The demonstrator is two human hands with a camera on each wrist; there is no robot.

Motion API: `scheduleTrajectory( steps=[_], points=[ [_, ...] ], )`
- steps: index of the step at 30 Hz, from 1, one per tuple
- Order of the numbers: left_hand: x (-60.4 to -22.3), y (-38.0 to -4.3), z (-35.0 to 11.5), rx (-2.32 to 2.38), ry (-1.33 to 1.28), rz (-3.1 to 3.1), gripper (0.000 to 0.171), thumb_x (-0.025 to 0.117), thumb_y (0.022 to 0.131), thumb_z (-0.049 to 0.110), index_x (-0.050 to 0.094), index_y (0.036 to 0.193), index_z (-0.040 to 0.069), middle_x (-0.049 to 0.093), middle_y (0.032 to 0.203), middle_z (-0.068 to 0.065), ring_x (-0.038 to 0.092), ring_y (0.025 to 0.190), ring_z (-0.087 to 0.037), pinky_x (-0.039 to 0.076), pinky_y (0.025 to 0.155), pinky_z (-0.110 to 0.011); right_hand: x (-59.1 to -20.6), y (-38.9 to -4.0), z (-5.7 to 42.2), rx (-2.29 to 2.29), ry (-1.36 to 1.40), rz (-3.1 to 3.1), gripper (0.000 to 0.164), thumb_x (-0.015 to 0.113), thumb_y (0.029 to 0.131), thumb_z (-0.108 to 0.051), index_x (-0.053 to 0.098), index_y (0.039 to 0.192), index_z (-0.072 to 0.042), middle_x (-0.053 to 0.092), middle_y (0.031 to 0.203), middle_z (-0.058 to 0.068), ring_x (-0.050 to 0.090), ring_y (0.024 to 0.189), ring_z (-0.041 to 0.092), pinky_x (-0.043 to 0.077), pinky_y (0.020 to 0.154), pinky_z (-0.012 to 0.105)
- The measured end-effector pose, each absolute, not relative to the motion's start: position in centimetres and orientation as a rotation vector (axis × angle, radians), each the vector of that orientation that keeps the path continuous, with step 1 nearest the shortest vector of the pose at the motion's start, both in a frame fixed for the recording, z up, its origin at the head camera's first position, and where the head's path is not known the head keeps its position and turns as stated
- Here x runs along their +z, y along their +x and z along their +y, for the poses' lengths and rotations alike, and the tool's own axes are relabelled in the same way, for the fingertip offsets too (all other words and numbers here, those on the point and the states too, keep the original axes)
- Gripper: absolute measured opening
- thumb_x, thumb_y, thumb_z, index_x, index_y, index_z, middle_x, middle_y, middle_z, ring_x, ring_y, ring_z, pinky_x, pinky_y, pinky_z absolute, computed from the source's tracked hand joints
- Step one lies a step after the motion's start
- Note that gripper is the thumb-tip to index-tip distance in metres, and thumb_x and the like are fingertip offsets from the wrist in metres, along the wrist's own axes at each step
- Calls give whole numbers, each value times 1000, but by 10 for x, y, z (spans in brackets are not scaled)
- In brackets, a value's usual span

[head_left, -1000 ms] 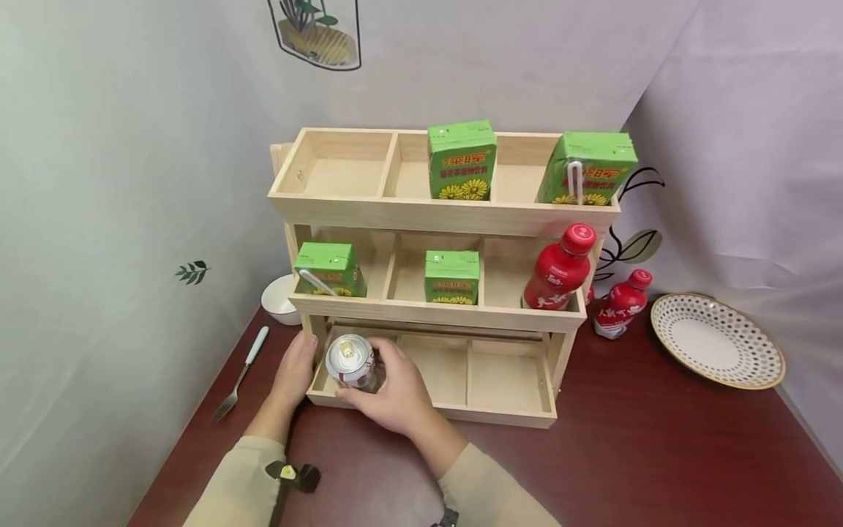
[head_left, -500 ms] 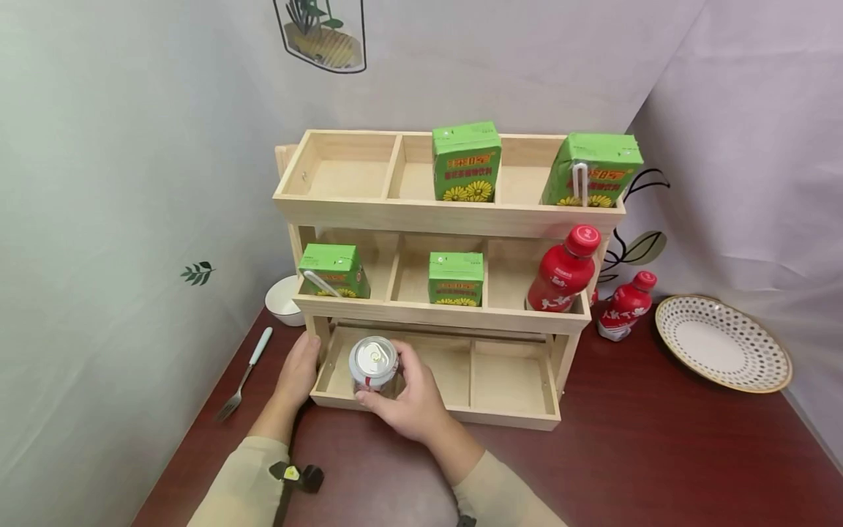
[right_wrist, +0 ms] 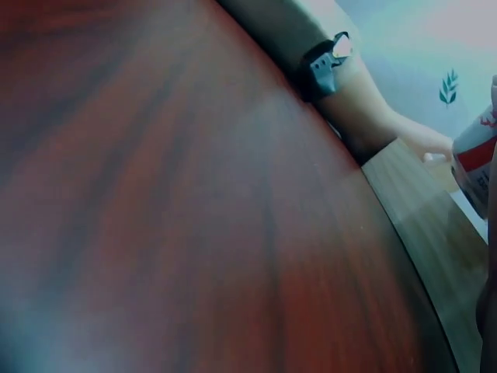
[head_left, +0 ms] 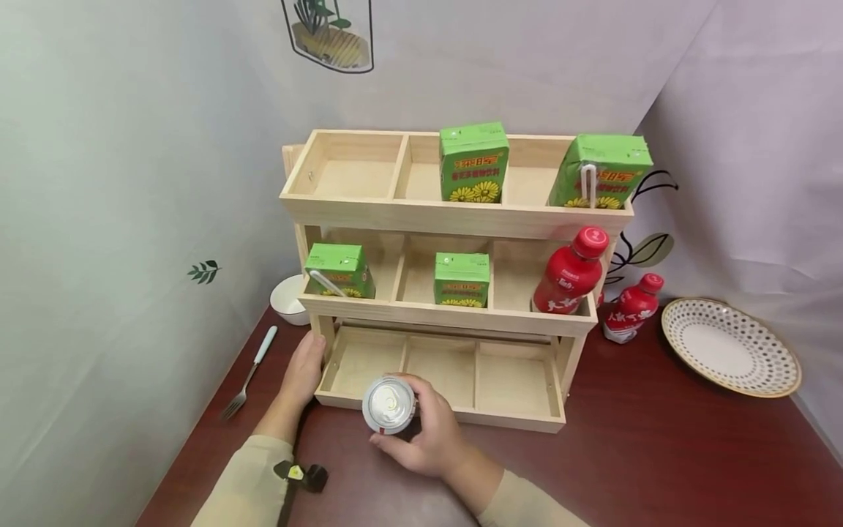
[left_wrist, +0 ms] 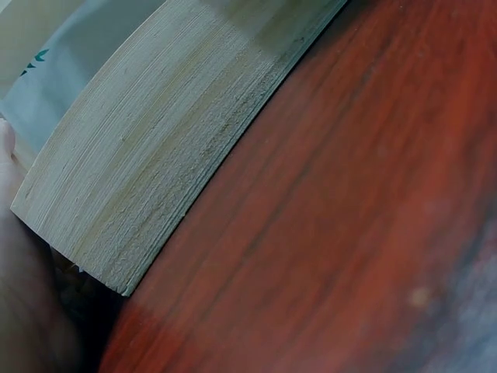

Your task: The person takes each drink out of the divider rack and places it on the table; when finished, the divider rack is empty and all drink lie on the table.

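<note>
Pale cloth walls (head_left: 165, 146), printed with leaves and a plant picture, close in a dark red table (head_left: 658, 446) on my head feed. Toward its back edge I see a three-tier wooden rack (head_left: 454, 214). The person's right hand (head_left: 431, 432) has its fingers and thumb pinching a silver-topped can (head_left: 389, 405) by the sides, at the front edge of the rack's lowest tier, mostly before the left compartment; how high it is above the table I cannot tell. The left hand (head_left: 303, 369) rests against that tier's left end; its fingers are mostly hidden from me, so I cannot tell whether they are curled.

On the top tier I have a green carton (head_left: 474, 165) in the middle compartment and a second carton (head_left: 601, 172) in the right one. The middle tier carries a third carton (head_left: 340, 271) at left, a fourth carton (head_left: 462, 279) in the centre and a red bottle (head_left: 568, 274) at right. Another bottle (head_left: 631, 311) stands on the table beside the rack's right end, with a spotted plate (head_left: 731, 348) toward the back right corner. A fork (head_left: 252, 372) lies along the left edge, a white bowl (head_left: 287, 300) behind it.
</note>
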State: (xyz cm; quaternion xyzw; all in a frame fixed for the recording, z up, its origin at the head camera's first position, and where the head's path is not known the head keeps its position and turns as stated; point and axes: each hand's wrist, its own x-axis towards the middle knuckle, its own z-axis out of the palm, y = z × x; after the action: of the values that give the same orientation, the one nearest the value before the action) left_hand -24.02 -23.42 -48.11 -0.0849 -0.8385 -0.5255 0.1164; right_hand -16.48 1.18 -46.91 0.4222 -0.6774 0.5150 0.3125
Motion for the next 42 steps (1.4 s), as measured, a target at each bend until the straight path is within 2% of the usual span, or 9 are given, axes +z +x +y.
scheduleTrajectory(
  steps=[8,12,16,23,27,31,37,42],
  points=[
    [-519,-257,-247,-1521,-226,-2454,43,31,106,25,47,137,-1,51,128,-22,46,112,-23,34,96,-33,-478,-154,30,1330,1093,-1730,70,84,71,-19,46,119,15,61,115,17,63,101,26,49,90,32],
    [-519,-258,-247,-1514,-222,-2464,45,30,106,26,45,138,-2,49,130,-24,46,116,-30,33,99,-43,-479,-148,43,1303,1117,-1738,70,84,72,-21,47,118,16,62,115,16,63,101,26,49,90,31],
    [-520,-258,-249,-1504,-219,-2472,46,30,106,28,45,138,-2,48,132,-25,45,118,-33,32,100,-47,-492,-143,62,1298,1116,-1781,75,86,68,-22,47,120,15,61,117,15,62,103,26,47,93,30],
    [-518,-259,-250,-1494,-220,-2484,46,29,106,26,44,139,-2,47,133,-24,44,120,-32,30,101,-47,-508,-132,98,1306,1041,-1904,79,90,64,-25,49,121,11,63,115,11,62,101,23,44,94,24],
    [-516,-259,-250,-1499,-218,-2492,45,29,107,24,43,140,-2,46,135,-23,43,121,-31,30,102,-45,-499,-125,112,1318,1010,-1924,77,91,60,-20,51,118,11,64,113,10,63,99,22,43,94,22],
    [-504,-253,-245,-1520,-231,-2483,44,29,106,18,42,140,-6,45,135,-27,43,122,-34,29,102,-45,-487,-117,125,1326,976,-1940,77,92,55,-14,52,116,11,65,110,10,63,97,20,43,92,19],
    [-480,-239,-234,-1508,-230,-2500,44,29,106,17,42,139,-8,46,134,-28,44,120,-33,31,100,-36,-484,-108,144,1298,954,-1967,77,93,52,-13,54,114,11,66,108,10,63,96,18,43,92,18],
    [-478,-238,-233,-1509,-230,-2500,43,29,106,17,42,139,-8,45,136,-29,42,123,-35,29,103,-43,-487,-102,160,1276,919,-1978,79,94,49,-13,55,113,12,66,108,10,63,97,17,42,92,17]
  ],
)
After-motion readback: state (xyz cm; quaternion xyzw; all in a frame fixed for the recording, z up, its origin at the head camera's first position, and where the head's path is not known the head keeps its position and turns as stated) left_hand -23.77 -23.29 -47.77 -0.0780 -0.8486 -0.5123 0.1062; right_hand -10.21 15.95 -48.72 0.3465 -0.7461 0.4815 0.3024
